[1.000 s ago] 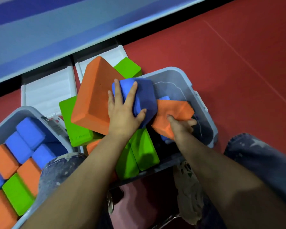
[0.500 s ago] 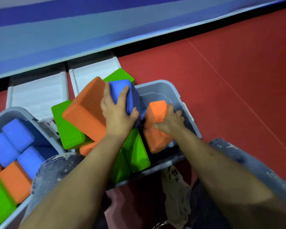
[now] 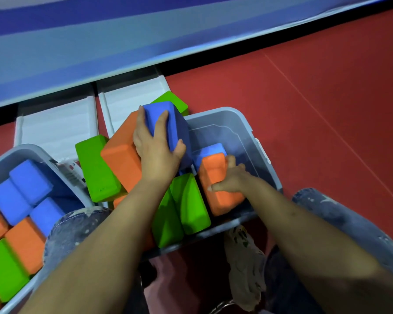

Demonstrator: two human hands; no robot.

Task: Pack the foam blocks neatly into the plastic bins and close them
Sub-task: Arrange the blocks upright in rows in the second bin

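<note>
Left of the grey bin (image 3: 243, 123), a second bin (image 3: 21, 152) is sitting nearly packed. The left hand (image 3: 157, 150) is gripping a blue block (image 3: 166, 123) above the grey bin, risking toppling the leaning large orange block (image 3: 120, 152). Inside, the right hand (image 3: 232, 177) is clasping an orange block (image 3: 216, 191), which may be jamming crooked.

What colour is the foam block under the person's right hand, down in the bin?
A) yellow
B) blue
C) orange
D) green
C: the right hand grips an orange block standing in the right bin, beside two green blocks, while the left hand holds the blue block.
</note>
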